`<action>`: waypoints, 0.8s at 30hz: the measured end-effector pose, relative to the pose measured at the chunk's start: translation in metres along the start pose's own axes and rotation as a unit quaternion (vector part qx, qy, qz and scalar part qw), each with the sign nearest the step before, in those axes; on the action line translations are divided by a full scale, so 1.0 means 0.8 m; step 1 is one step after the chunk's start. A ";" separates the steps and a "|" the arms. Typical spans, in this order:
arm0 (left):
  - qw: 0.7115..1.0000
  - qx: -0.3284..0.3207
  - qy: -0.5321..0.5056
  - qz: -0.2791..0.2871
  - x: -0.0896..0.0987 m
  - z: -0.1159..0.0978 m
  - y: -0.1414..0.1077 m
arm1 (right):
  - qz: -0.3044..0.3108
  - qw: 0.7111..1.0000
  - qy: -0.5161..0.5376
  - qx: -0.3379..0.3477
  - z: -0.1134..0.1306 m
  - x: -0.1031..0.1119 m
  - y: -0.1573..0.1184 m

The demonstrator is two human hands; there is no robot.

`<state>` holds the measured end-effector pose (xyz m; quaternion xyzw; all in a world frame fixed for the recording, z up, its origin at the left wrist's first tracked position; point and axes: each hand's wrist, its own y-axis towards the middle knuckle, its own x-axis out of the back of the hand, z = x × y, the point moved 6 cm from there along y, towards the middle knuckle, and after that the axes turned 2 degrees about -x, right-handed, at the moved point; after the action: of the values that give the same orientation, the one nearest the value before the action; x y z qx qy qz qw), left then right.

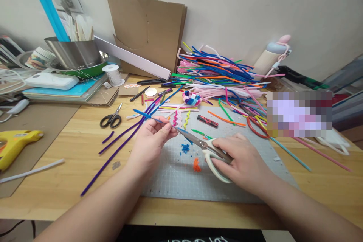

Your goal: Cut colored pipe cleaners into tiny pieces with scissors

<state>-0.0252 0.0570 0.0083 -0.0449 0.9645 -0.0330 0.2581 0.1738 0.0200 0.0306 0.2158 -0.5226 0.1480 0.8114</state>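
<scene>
My left hand (154,136) pinches a short blue pipe cleaner (144,114), whose far end sticks out up and to the left. In my right hand (241,157) are white-handled scissors (217,162), fingers through the loops. Their blades point left and reach the fingertips of my left hand, near the pipe cleaner's end. Beneath the blades, blue fluff (185,148) and orange fluff (196,165) lie on the grey cutting mat (241,189). Beyond my hands lie pink and yellow coiled pieces (181,119) and a small dark printed packet (207,121).
A heap of colourful pipe cleaners (218,72) lies against the wall. Black scissors (111,117) and purple pipe cleaners (113,147) lie left of the mat. A yellow glue gun (18,145) rests far left. Red-handled scissors (256,126) lie right; a cardboard sheet (144,26) leans behind.
</scene>
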 end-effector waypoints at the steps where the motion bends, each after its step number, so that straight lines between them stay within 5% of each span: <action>1: 1.000 0.002 0.002 -0.003 0.001 0.000 0.000 | -0.002 1.000 0.000 -0.004 -0.001 0.001 0.001; 8: 0.999 -0.005 0.039 -0.009 0.001 0.000 -0.004 | -0.052 0.998 -0.037 -0.029 -0.010 0.010 0.001; 24: 0.997 -0.013 0.082 0.002 -0.005 -0.005 -0.006 | -0.049 0.996 -0.037 -0.062 -0.016 0.009 0.003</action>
<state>-0.0236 0.0529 0.0137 -0.0438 0.9829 -0.0235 0.1772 0.1855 0.0286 0.0328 0.1956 -0.5489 0.0674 0.8099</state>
